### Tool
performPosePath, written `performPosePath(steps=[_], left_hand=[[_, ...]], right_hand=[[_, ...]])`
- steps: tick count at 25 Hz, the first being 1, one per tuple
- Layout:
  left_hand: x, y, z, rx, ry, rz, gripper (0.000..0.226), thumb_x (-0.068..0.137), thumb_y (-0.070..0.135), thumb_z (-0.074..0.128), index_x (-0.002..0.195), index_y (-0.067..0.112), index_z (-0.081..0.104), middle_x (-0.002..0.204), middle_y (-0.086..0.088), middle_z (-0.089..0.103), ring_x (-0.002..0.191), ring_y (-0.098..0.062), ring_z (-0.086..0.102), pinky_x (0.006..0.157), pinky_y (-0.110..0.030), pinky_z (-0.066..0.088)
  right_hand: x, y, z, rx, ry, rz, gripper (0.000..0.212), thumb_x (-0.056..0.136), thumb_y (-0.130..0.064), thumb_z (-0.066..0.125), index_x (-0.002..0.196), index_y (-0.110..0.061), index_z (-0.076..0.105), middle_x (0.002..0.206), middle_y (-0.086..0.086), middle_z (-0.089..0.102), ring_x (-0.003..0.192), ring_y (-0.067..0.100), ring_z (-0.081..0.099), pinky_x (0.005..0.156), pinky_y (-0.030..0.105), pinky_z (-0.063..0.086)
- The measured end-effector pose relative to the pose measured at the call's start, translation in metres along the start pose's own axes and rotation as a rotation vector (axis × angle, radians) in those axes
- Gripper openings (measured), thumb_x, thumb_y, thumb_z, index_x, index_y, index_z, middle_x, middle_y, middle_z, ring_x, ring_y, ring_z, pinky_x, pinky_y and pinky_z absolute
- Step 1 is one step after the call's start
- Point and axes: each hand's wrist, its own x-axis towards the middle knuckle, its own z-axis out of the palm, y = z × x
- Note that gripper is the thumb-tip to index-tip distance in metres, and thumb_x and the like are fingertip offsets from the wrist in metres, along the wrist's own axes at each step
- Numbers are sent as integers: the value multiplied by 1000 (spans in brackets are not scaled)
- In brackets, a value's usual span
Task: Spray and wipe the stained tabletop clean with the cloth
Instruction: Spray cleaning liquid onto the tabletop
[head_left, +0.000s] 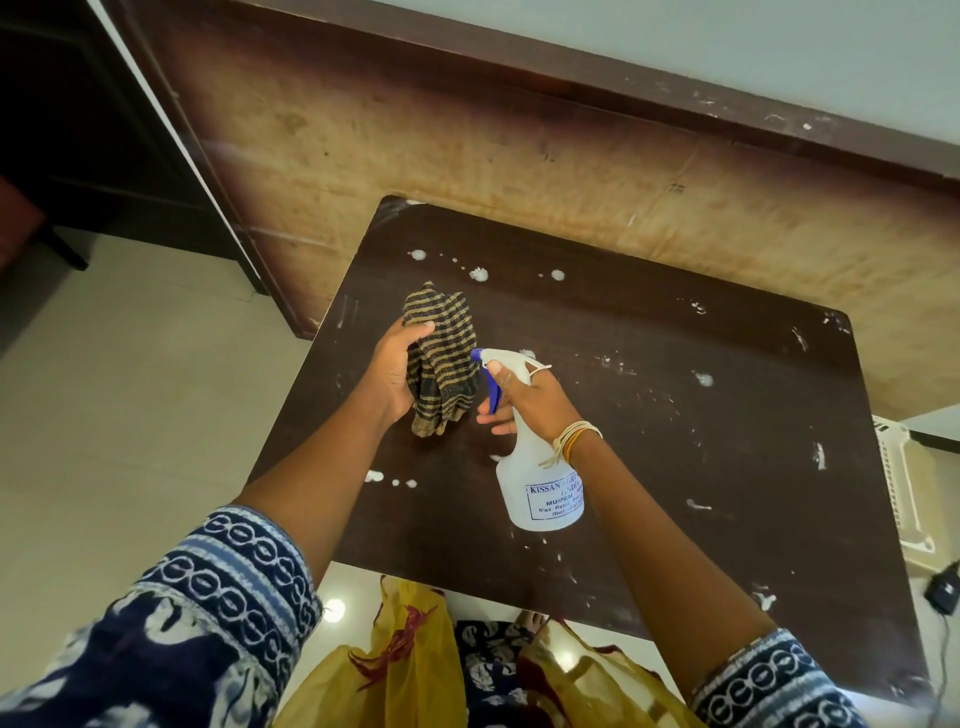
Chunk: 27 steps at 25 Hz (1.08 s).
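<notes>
Cloth (441, 358), striped dark and tan, is bunched in the grip of the left hand (397, 371), held above the dark bench (649, 415) toward its ten o'clock part. Just beside it at three o'clock, a white spray bottle (540, 488) is clasped at the neck by the right hand (530, 400), fingers curled round the blue trigger (492, 387). White stains (478, 274) are scattered over the bench, thickest toward twelve o'clock.
</notes>
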Motion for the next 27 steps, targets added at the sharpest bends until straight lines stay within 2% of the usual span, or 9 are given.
performPosePath(steps=[2,4,7,10,14,17,21,27], left_hand=[[0,-1,-3,-4,9,-3,25,92,8,52,114,13,64,111,-13,69,98,-30,68,84,-41,57],[1,-1,-4,0,18,-10,27,92,8,53,116,12,63,114,-15,68,103,-32,66,88,-44,55],[2,-1,-4,11,28,-10,25,91,9,53,112,14,65,110,-13,69,99,-31,68,86,-43,55],[3,1,-4,21,29,-3,23,91,9,53,109,16,66,106,-11,70,95,-29,69,84,-42,56],[6,1,-4,34,27,-21,26,90,11,55,113,16,66,109,-12,70,98,-31,68,85,-43,56],[9,-3,-3,26,41,-44,27,90,11,55,114,15,66,110,-13,70,101,-33,68,88,-47,55],[15,-10,3,42,53,-73,32,89,12,57,120,14,65,120,-16,67,109,-36,65,94,-52,52],[18,-18,19,70,56,-102,27,91,12,56,116,16,65,117,-15,68,108,-35,65,92,-49,53]], right_hand=[[-2,0,1,8,-49,-25,33,101,-35,46,130,-22,47,91,11,70,80,17,71,65,31,60],[-1,0,2,-14,-40,-50,32,101,-34,46,130,-22,48,93,8,69,82,15,71,65,31,60],[5,0,3,-29,53,-3,44,99,-37,48,135,-11,46,78,10,67,68,21,69,64,32,61],[6,1,2,-48,68,-10,43,99,-37,50,135,-13,44,70,11,61,58,21,63,64,33,60],[9,3,-9,-25,34,-45,42,99,-35,51,135,-15,44,88,12,70,80,24,72,75,35,60],[9,2,-28,45,187,-105,38,96,-35,57,128,-16,53,95,11,73,87,20,73,78,34,59],[5,-1,-67,-12,428,-231,22,91,-31,66,103,-13,70,94,8,74,84,13,70,71,24,53],[4,1,-126,122,579,-164,17,76,-27,81,89,-21,72,88,1,68,81,11,61,68,22,47]])
